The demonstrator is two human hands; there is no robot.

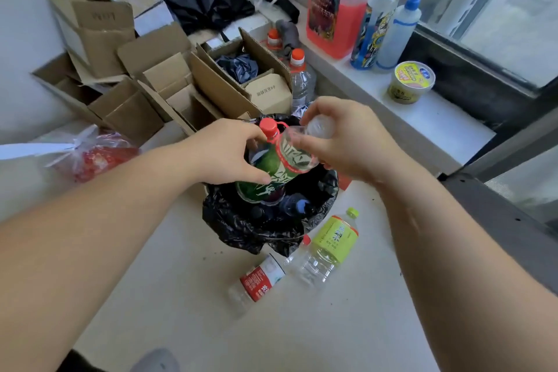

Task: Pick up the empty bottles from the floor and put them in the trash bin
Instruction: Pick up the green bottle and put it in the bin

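A bin lined with a black bag [241, 229] stands on the floor in the middle. Over its mouth my left hand [229, 154] grips a green-labelled bottle with a red cap [262, 178], neck up. My right hand [341, 142] holds a clear bottle [297, 149] that leans against the green one. Inside the bin lies a bottle with a blue cap [297, 205]. On the floor just in front of the bin lie a yellow-green labelled bottle [332, 243] and a clear bottle with a red and white label [259, 281].
Open cardboard boxes [151, 81] crowd the floor behind the bin, with two red-capped water bottles [299, 75] beside them. A window ledge [422, 118] on the right carries a red jug [338, 9], spray bottles and a cup. A plastic bag [93, 154] lies at the left.
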